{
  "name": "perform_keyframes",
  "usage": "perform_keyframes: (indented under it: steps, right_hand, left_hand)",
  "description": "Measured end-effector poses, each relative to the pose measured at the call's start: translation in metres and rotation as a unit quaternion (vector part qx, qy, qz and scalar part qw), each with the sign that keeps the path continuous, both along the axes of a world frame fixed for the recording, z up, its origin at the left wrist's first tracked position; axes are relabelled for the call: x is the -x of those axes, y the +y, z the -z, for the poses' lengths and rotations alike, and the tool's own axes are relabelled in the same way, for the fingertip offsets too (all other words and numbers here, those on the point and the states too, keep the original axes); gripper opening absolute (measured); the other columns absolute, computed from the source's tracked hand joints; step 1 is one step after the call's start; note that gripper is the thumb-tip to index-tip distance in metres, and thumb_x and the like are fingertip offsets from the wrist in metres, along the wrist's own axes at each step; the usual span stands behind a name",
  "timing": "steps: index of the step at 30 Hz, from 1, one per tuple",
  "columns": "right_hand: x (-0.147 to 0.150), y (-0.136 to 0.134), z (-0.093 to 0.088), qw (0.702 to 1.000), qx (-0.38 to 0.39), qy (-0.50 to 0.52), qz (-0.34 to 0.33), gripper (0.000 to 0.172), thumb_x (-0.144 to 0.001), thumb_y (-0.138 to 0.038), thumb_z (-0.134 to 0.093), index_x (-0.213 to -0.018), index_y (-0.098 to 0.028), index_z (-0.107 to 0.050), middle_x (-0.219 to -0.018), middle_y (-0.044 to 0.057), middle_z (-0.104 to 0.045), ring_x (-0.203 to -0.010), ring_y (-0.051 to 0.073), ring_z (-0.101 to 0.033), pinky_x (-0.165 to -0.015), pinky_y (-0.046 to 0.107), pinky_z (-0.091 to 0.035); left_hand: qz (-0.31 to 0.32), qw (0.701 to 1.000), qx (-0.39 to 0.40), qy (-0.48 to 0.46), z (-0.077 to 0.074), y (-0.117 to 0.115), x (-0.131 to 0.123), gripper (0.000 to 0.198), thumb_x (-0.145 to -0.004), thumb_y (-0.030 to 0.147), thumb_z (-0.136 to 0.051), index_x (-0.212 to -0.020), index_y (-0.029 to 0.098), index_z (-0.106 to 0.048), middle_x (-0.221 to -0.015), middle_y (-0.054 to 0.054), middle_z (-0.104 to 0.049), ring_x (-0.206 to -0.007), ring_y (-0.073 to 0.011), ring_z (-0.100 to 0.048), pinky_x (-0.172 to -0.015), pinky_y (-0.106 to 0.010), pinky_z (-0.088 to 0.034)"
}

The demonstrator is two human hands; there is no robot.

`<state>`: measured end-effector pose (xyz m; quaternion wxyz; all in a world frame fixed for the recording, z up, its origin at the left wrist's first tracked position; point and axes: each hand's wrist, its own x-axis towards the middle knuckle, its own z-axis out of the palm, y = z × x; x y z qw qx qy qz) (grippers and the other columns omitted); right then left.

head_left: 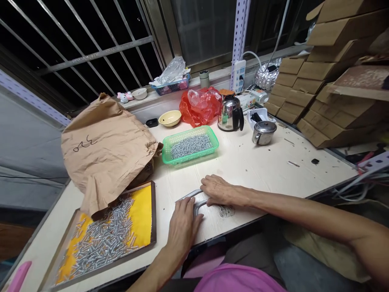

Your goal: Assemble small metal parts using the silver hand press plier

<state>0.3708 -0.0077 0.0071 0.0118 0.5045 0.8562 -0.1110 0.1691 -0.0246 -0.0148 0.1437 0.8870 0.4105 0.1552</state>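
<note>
Most of the small grey thing point(195, 199) was hidden under the two hands, so it was hard to say what it was. Only a thin grey edge and a dark gap showed between them. It lay flat on the white table point(261, 166), close to the near edge. Its long side seemed to run from left to right, with the right end tipped a little away from the person.

The left hand point(182, 227) lay flat on top of the near end. Its fingers were stretched out and not wrapped round the thing. The right hand point(217, 190) covered the far end with its fingers bent down. It was not clear if that hand was squeezing the thing or only resting on it.

A green basket point(191, 147) full of little silver screws sat further back. On the left, a yellow tray point(142, 219) held more screws, and a brown paper bag point(106, 150) hid part of them. A shiny kettle point(230, 114) stood behind the basket.
</note>
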Motion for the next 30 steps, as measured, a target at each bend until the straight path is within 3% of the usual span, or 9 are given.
perform_keyframes:
  steps: [3, 6, 10, 13, 17, 20, 23, 26, 30]
  right_hand:
    - [0.006, -0.008, 0.003, 1.0, -0.008, 0.014, 0.002, 0.033, -0.074, -0.033, -0.072, -0.095, -0.009, -0.061, -0.099, 0.012, -0.059, -0.096, 0.025, -0.051, -0.079, 0.034, -0.041]
    - [0.009, -0.014, 0.012, 0.999, -0.022, 0.042, 0.015, 0.032, -0.074, -0.031, -0.072, -0.095, -0.009, -0.06, -0.097, 0.012, -0.059, -0.095, 0.024, -0.052, -0.08, 0.034, -0.04]
    - [0.01, -0.014, 0.027, 0.997, -0.018, 0.066, 0.043, 0.021, -0.08, -0.027, -0.065, -0.092, -0.01, -0.06, -0.092, 0.011, -0.06, -0.091, 0.023, -0.055, -0.078, 0.032, -0.04]
    - [0.013, -0.01, 0.034, 0.997, 0.006, 0.063, 0.048, 0.013, -0.085, -0.024, -0.058, -0.084, -0.012, -0.061, -0.084, 0.01, -0.062, -0.082, 0.021, -0.057, -0.069, 0.029, -0.04]
    - [0.014, -0.007, 0.035, 0.997, 0.01, 0.057, 0.05, 0.017, -0.087, -0.027, -0.055, -0.083, -0.012, -0.062, -0.083, 0.009, -0.062, -0.078, 0.02, -0.058, -0.064, 0.028, -0.039]
    - [0.011, -0.008, 0.029, 0.997, -0.003, 0.051, 0.057, 0.019, -0.088, -0.029, -0.055, -0.088, -0.012, -0.063, -0.087, 0.011, -0.061, -0.082, 0.021, -0.057, -0.068, 0.029, -0.04]
    - [0.002, -0.009, 0.018, 0.997, -0.023, 0.067, 0.036, 0.03, -0.084, -0.039, -0.059, -0.097, -0.013, -0.063, -0.094, 0.011, -0.06, -0.09, 0.023, -0.054, -0.075, 0.032, -0.04]
    - [-0.009, -0.006, 0.015, 0.996, -0.031, 0.086, 0.013, 0.03, -0.089, -0.039, -0.052, -0.103, -0.015, -0.063, -0.095, 0.009, -0.06, -0.09, 0.021, -0.053, -0.079, 0.031, -0.038]
    - [-0.017, 0.012, 0.024, 0.996, -0.05, 0.057, 0.045, 0.018, -0.091, -0.022, -0.048, -0.094, -0.016, -0.065, -0.093, 0.007, -0.061, -0.089, 0.018, -0.052, -0.079, 0.029, -0.035]
  left_hand:
    - [0.056, 0.997, -0.027, 0.045, 0.005, 0.016, -0.015, 0.044, -0.082, 0.021, -0.055, -0.124, 0.016, -0.045, -0.125, -0.013, -0.051, -0.116, -0.0278, -0.045, -0.095, -0.048, -0.041]
    - [0.086, 0.993, 0.022, 0.077, 0.003, 0.026, -0.022, 0.034, -0.083, 0.019, -0.052, -0.117, 0.018, -0.05, -0.112, -0.009, -0.057, -0.102, -0.0234, -0.05, -0.088, -0.042, -0.045]
    - [0.089, 0.99, 0.064, 0.088, -0.002, 0.031, -0.022, 0.013, -0.085, 0.019, -0.052, -0.096, 0.017, -0.059, -0.095, -0.007, -0.059, -0.092, -0.0219, -0.049, -0.079, -0.036, -0.045]
    - [0.091, 0.991, 0.06, 0.083, 0.0, 0.033, -0.022, 0.012, -0.087, 0.02, -0.049, -0.085, 0.017, -0.061, -0.086, -0.006, -0.058, -0.087, -0.0206, -0.049, -0.075, -0.033, -0.044]
    - [0.094, 0.991, 0.051, 0.084, 0.003, 0.036, -0.024, 0.018, -0.089, 0.021, -0.047, -0.078, 0.017, -0.061, -0.079, -0.005, -0.057, -0.08, -0.0192, -0.049, -0.071, -0.032, -0.044]
    - [0.092, 0.992, 0.037, 0.074, 0.004, 0.037, -0.023, 0.016, -0.089, 0.022, -0.047, -0.087, 0.017, -0.062, -0.084, -0.005, -0.059, -0.083, -0.0193, -0.051, -0.075, -0.034, -0.046]
    - [0.074, 0.996, 0.011, 0.041, 0.009, 0.031, -0.017, 0.024, -0.087, 0.024, -0.052, -0.11, 0.018, -0.056, -0.109, -0.009, -0.06, -0.099, -0.0219, -0.052, -0.085, -0.04, -0.047]
    - [0.072, 0.997, -0.03, 0.007, 0.022, 0.011, -0.012, 0.03, -0.088, 0.02, -0.049, -0.118, 0.018, -0.052, -0.13, -0.011, -0.05, -0.121, -0.0259, -0.043, -0.097, -0.046, -0.043]
    - [0.091, 0.994, -0.052, -0.015, 0.039, -0.022, -0.014, 0.033, -0.091, 0.013, -0.038, -0.121, 0.019, -0.05, -0.128, -0.011, -0.054, -0.124, -0.0246, -0.045, -0.101, -0.048, -0.042]
